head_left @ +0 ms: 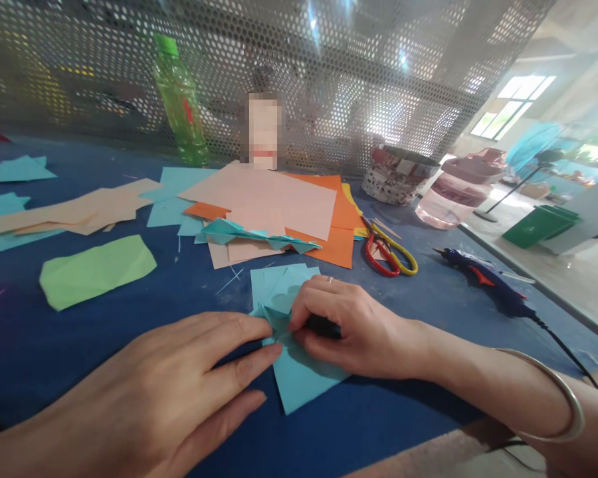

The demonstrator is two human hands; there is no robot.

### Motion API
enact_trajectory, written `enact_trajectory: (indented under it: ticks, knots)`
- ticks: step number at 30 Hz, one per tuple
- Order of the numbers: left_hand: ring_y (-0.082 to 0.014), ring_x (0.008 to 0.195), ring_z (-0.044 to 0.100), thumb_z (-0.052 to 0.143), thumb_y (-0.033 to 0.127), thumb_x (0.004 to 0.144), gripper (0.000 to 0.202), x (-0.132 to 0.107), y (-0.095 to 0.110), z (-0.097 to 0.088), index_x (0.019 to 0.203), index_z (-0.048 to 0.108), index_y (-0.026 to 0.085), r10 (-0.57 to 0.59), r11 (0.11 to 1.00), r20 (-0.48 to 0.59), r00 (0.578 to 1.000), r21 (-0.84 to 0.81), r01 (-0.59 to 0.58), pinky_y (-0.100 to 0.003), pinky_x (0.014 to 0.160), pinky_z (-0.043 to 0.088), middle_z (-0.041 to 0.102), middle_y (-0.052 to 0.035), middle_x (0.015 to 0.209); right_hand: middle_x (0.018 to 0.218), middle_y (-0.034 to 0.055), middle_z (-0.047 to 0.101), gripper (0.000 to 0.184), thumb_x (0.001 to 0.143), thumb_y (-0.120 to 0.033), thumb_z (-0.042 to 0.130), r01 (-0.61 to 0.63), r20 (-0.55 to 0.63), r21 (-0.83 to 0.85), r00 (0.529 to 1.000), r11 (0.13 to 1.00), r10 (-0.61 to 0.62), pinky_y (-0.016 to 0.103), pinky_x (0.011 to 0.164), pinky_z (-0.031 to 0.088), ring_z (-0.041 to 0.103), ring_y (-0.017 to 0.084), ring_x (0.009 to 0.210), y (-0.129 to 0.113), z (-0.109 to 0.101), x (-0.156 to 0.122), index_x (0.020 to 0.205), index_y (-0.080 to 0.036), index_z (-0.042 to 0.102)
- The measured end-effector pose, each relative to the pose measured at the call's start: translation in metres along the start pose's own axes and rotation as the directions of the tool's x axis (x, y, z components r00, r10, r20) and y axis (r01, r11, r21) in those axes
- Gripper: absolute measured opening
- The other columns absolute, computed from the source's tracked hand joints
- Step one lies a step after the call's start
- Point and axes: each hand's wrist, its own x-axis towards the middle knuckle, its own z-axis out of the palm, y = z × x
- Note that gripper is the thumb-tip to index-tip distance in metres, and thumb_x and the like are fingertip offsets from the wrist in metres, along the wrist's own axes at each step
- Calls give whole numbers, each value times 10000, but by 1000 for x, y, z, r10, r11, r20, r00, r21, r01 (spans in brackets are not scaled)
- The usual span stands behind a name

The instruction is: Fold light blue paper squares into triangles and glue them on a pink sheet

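Note:
Light-blue paper sheets (306, 390) lie partly overlapped on the dark blue tabletop in front of me. My left hand (184, 375) rests flat, fingers stretched out, its fingertips touching the left edge of the paper. Curled over the same sheets, my right hand (351, 322) is closed around a small black object (323, 325); the fingers hide most of it, so its kind does not show. Just beyond my hands, a folded blue paper piece (249, 232) leans on a pile of pink paper (279, 196) and orange paper (341, 245).
Scissors (389, 255) with red and yellow handles and a glue gun (488, 279) with a cord lie right. A green bottle (182, 106), a pot (396, 176) and a pink water bottle (458, 189) stand behind. Green paper (99, 271) and beige strips (80, 209) lie left.

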Motion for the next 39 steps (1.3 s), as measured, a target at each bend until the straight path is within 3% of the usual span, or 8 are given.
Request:
enact_trajectory:
  ticks: [7, 20, 28, 33, 37, 39]
  knots:
    - [-164, 1164, 678, 486, 325, 1063, 300, 1, -6, 0, 1253, 718, 300, 100, 994, 11, 995, 35, -101, -258, 1041, 538, 712, 2, 1273, 900, 51, 686, 188, 884, 1, 597, -6, 26, 29, 1000, 1000, 5, 244, 801, 498, 614, 142, 867, -2, -2, 1, 1003, -105, 698]
    - [-142, 1221, 640, 462, 332, 1084, 300, -1, -4, 0, 1257, 707, 318, 52, 998, 12, 999, 31, -52, -246, 1105, 487, 693, 29, 1310, 952, 79, 709, 188, 932, -36, 602, 11, 55, 74, 998, 997, -15, 257, 838, 546, 672, 153, 910, 2, -8, 0, 1006, -122, 752]
    - [-176, 1148, 711, 510, 360, 1062, 271, -3, -2, -1, 1225, 725, 334, 6, 1000, -2, 1000, -7, -6, -305, 1018, 601, 725, 28, 1297, 964, 80, 722, 168, 939, -54, 631, 69, 21, 111, 997, 991, -72, 247, 857, 570, 689, 139, 907, 6, -10, -2, 985, -131, 773]
    - [-176, 1088, 745, 517, 296, 1030, 292, -6, -6, -1, 1243, 709, 353, 2, 1000, 0, 1000, -21, -2, -302, 1012, 614, 679, 124, 1380, 973, 85, 715, 168, 954, -61, 618, 125, 27, 84, 992, 989, -127, 259, 853, 573, 677, 138, 899, 6, -11, -1, 982, -131, 767]
    - [-193, 1099, 747, 573, 325, 1001, 292, -8, -11, -1, 1264, 699, 321, 71, 997, 16, 997, 11, -71, -327, 1003, 630, 724, 22, 1333, 973, 88, 717, 160, 972, -84, 611, 138, 25, 63, 990, 988, -140, 271, 859, 577, 676, 144, 899, 6, -12, -2, 987, -137, 761]
    - [-187, 1116, 739, 576, 317, 1000, 307, -8, -12, 0, 1285, 689, 322, 84, 996, 20, 996, 30, -85, -317, 1014, 617, 721, 22, 1338, 973, 87, 720, 156, 974, -86, 613, 142, 18, 64, 989, 988, -143, 270, 859, 578, 679, 143, 900, 7, -11, -3, 987, -140, 758]
